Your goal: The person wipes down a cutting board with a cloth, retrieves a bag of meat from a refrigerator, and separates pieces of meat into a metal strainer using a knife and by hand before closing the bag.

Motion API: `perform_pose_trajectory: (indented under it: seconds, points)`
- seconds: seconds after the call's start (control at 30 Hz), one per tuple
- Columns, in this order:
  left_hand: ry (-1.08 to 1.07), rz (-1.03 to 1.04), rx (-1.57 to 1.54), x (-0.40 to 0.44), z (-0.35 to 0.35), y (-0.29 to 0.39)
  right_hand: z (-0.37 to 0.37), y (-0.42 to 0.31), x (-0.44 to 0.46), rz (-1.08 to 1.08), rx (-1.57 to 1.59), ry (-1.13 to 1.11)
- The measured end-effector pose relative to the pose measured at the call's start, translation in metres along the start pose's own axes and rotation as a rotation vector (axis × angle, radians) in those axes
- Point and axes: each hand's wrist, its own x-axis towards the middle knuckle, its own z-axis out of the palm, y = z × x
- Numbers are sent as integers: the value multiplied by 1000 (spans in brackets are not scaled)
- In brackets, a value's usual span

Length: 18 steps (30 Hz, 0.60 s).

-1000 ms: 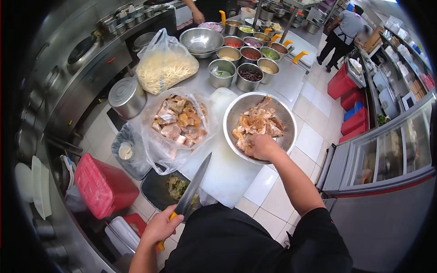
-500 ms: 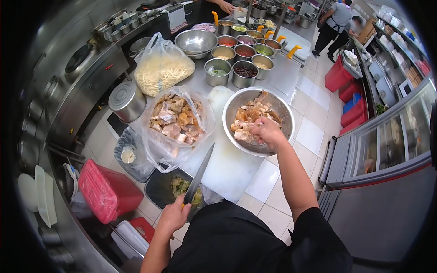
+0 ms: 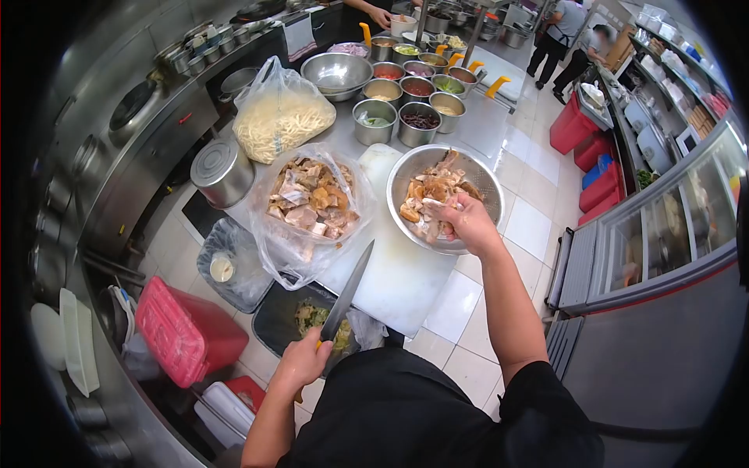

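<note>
A large knife (image 3: 349,292) with a yellow handle is gripped in my left hand (image 3: 303,362), its blade slanting up over the edge of the white cutting board (image 3: 413,277). My right hand (image 3: 474,223) pinches a pale piece of meat (image 3: 441,209) over a metal colander (image 3: 497,184). Below my fingers, cut meat pieces (image 3: 437,181) lie in the colander. Left of it, an opened clear plastic bag (image 3: 269,248) holds more chunks of meat (image 3: 308,204).
Behind are a bag of pale strips (image 3: 277,129), a steel bowl (image 3: 335,72) and several metal pots of ingredients (image 3: 420,118). A lidded pot (image 3: 222,173) stands left, with a scrap bin (image 3: 269,335) below the board. A co-worker's hand (image 3: 381,17) and two people (image 3: 563,35) appear farther back.
My right hand has lifted slightly and now shows a pale piece of meat between its fingers. My left hand keeps hold of the knife, nearly in place. The view has shifted slightly.
</note>
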Motion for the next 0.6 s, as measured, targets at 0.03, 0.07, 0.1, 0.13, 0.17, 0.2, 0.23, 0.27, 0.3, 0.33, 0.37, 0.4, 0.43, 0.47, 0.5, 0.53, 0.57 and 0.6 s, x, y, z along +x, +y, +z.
perform_pose_trajectory:
  seconds: [0.03,0.07,0.1,0.13,0.17,0.2,0.23,0.27,0.3,0.33,0.37,0.4,0.43,0.47,0.5,0.53,0.57,0.6]
  points:
    - [-13,-9,-5,0,-2,0,4,-1,-5,-10,12,-2]
    - [-26,-17,-9,0,-3,0,7,1,-5,0,73,3]
    - [-38,-25,-14,0,-5,1,9,5,-3,9,133,7]
    - [-52,-49,-19,-1,-9,5,12,4,-4,18,193,10]
    - [-66,-75,-25,-4,-13,11,14,2,-6,24,238,4]
    - [-80,-103,-32,-6,-16,13,17,0,-8,33,282,-5]
    - [-74,-82,-41,-5,-15,10,19,-2,-11,44,326,-15]
    - [-67,-64,-50,-3,-13,4,22,-3,-14,37,357,-42]
    - [-61,-48,-59,-4,-12,-1,24,-2,-17,32,388,-70]
    - [-72,-58,-94,-6,-13,-1,28,-1,-20,29,421,-99]
    - [-82,-67,-127,-8,-15,2,32,-1,-23,30,454,-119]
    - [-92,-77,-161,-10,-15,3,39,-2,-28,31,487,-140]
    - [-88,-69,-170,-10,-14,0,46,0,-32,32,522,-162]
    - [-81,-63,-179,-9,-11,-5,57,4,-35,33,537,-140]
    - [-73,-59,-186,-10,-9,-10,69,11,-40,34,553,-118]
    - [-53,-56,-194,-12,-8,-13,77,18,-46,35,569,-95]
    - [-35,-52,-199,-14,-7,-16,83,32,-50,95,443,-92]
    - [-21,-45,-200,-15,-8,-18,88,51,-52,153,319,-85]
